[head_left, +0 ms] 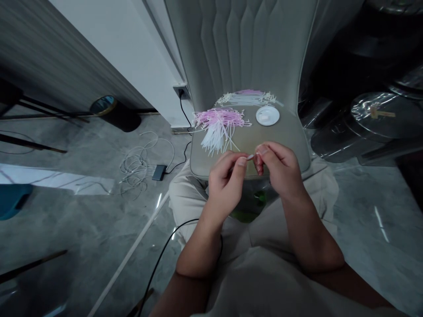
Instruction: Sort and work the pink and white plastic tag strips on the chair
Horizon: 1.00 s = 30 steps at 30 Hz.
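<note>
My left hand [228, 176] is closed in a pinch, with a small white piece [250, 156] sticking out from between thumb and forefinger. Close beside it, my right hand [279, 165] pinches with thumb and forefinger at the piece's other side; what those fingertips hold is too small to make out. Beyond my hands, on the chair seat, lies a pile of thin pink sticks [221, 117] with small pale ends. A fan of thin white sticks [216, 138] spreads from under it. A round white dish [267, 116] stands to their right with a small white lump inside.
The grey padded chair [297, 141] faces me, its seat above my knees. Another row of white and pink sticks [247, 97] lies against the backrest. On the floor at left are coiled white cables with a dark charger box [159, 172] and a black bin [115, 113].
</note>
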### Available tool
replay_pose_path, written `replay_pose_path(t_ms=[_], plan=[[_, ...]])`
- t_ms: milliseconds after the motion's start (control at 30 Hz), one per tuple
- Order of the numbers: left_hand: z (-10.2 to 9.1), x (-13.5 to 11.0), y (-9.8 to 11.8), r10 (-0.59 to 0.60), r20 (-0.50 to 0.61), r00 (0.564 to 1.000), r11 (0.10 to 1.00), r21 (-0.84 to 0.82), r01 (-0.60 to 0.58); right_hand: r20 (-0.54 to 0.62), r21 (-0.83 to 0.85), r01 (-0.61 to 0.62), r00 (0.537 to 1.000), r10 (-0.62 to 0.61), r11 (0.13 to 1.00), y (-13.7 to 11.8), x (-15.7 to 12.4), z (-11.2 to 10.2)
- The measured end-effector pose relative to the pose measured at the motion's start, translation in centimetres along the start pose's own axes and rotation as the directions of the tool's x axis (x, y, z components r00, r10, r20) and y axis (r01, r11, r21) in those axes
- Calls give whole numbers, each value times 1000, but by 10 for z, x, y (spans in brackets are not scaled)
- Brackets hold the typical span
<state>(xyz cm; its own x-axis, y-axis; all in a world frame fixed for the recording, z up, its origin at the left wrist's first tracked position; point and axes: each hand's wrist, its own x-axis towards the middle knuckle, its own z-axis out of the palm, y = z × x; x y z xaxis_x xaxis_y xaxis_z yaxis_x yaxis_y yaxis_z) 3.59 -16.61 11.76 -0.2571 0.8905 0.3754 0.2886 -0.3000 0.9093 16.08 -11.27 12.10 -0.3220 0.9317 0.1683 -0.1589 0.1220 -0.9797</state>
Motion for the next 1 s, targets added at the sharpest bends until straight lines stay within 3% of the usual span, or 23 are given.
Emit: replay_pose_path(t_ms=[733,1000], plan=[[1,-7,-5,-90,25,996,993,-74,92,174,97,-43,984,26,994,-1,-1,2],[3,-5,0,-48,22,999,991,-122,50,251,111,-72,967,42,991,2,-4,8]])
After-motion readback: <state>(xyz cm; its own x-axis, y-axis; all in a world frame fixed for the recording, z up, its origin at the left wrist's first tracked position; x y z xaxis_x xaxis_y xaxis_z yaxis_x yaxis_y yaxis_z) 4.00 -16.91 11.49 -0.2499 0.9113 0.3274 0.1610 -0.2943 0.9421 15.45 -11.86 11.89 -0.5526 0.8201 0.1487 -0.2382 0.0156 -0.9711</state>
